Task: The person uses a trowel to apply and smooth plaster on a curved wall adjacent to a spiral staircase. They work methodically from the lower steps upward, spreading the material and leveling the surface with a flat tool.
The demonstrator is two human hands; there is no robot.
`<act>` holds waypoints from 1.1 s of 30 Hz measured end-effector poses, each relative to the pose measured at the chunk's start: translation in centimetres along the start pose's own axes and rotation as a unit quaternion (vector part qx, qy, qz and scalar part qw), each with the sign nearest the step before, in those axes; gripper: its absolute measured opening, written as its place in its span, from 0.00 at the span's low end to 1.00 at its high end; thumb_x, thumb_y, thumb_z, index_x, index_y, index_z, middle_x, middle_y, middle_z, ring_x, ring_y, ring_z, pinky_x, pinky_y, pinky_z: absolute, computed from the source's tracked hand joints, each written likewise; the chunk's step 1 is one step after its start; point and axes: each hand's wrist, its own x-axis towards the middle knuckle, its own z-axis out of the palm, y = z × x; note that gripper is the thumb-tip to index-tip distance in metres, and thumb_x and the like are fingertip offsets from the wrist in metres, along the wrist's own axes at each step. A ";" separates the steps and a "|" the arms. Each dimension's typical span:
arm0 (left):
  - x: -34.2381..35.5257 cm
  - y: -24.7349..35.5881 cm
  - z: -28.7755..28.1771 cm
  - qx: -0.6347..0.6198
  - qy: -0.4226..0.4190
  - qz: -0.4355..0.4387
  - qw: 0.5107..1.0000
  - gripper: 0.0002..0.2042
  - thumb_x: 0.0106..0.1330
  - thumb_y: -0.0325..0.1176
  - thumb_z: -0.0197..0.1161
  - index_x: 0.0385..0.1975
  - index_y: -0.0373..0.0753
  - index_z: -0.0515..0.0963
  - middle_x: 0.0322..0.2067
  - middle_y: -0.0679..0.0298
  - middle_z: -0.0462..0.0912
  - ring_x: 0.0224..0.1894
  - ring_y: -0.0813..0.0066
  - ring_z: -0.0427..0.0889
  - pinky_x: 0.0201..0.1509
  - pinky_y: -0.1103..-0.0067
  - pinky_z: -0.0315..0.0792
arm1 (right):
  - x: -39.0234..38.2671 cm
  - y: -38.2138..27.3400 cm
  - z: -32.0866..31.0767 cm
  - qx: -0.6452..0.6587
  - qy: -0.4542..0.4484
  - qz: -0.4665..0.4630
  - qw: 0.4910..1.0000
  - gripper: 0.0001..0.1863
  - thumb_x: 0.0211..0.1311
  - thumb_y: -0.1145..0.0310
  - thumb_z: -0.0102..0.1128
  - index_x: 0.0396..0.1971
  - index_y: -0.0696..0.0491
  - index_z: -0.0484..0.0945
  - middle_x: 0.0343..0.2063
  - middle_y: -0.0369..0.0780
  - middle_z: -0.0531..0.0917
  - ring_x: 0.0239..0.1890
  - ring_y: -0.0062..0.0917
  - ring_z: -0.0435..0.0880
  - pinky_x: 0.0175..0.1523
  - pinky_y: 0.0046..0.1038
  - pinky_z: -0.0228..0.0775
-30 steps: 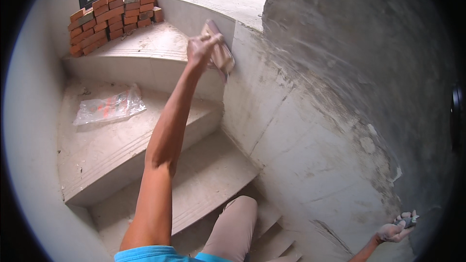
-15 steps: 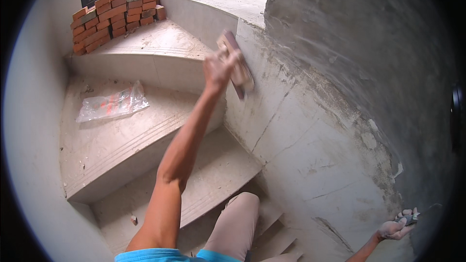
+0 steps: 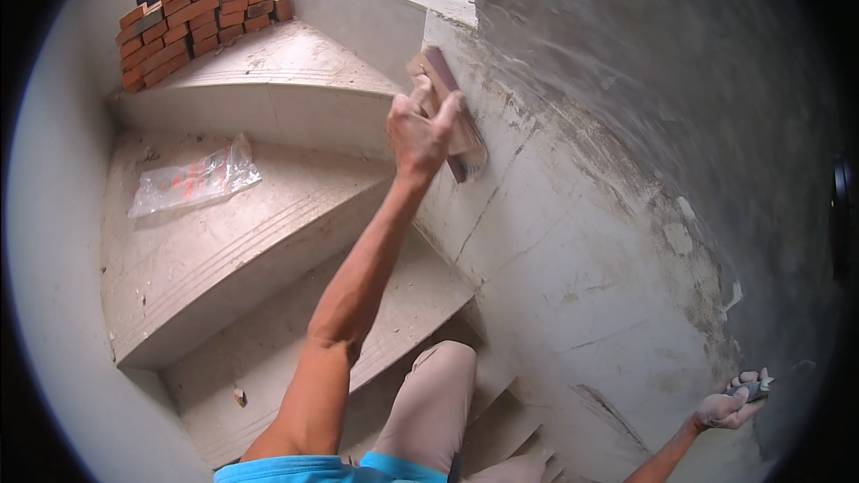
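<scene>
My left hand (image 3: 422, 136) is closed round a plastering float (image 3: 455, 118), a long beige block with a dark reddish-brown strip. The float is tilted along the pale stairside wall (image 3: 528, 250), close to the end of an upper step; motion blurs it, and whether it touches the wall is hard to tell. At the far lower right, my right hand (image 3: 727, 407) grips the dark handle of a trowel (image 3: 752, 389), palm up. The trowel's thin blade points toward the grey wall and is hardly visible there.
A stack of red bricks (image 3: 201, 16) stands on an upper step by the window. On the step below lies a crumpled clear plastic bag (image 3: 192, 181). Rubble chips dot the steps, including one fragment (image 3: 240, 397) lower left. Rough grey wall (image 3: 626, 63) rises at right.
My left hand and the float have shifted slightly right relative to the step. The view has turned a little, so the bricks and bag sit further left. Both grips are unchanged.
</scene>
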 end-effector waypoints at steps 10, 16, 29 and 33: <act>0.1 0.1 -0.4 0.015 -0.014 0.099 0.995 0.30 0.55 0.44 0.75 0.55 0.33 0.79 0.26 0.61 0.69 0.28 0.72 0.71 0.31 0.71 0.70 | 0.2 0.3 -0.6 -0.006 -0.020 0.003 1.000 0.26 0.56 0.69 0.42 0.53 0.68 0.71 0.31 0.38 0.73 0.29 0.22 0.68 0.32 0.21 0.62; 0.7 1.0 0.5 0.029 0.042 0.089 0.995 0.26 0.57 0.44 0.75 0.48 0.29 0.83 0.25 0.65 0.69 0.24 0.78 0.70 0.26 0.77 0.67 | 0.0 0.2 -0.3 -0.005 -0.025 -0.017 1.000 0.26 0.59 0.66 0.45 0.53 0.68 0.71 0.31 0.39 0.74 0.29 0.22 0.68 0.31 0.22 0.62; 3.4 0.4 1.1 -0.052 0.061 0.033 0.996 0.26 0.55 0.45 0.75 0.49 0.33 0.83 0.26 0.60 0.72 0.28 0.71 0.72 0.32 0.72 0.69 | 0.2 0.3 -0.1 0.014 -0.012 -0.044 0.999 0.27 0.58 0.63 0.48 0.51 0.70 0.71 0.28 0.40 0.74 0.27 0.21 0.68 0.29 0.21 0.60; -3.4 0.1 1.7 0.024 0.031 0.093 0.995 0.28 0.55 0.39 0.75 0.55 0.34 0.80 0.27 0.55 0.73 0.28 0.66 0.74 0.33 0.68 0.70 | 0.1 0.1 0.2 0.007 -0.006 -0.038 0.999 0.27 0.57 0.63 0.47 0.51 0.70 0.72 0.28 0.40 0.74 0.27 0.21 0.68 0.29 0.21 0.60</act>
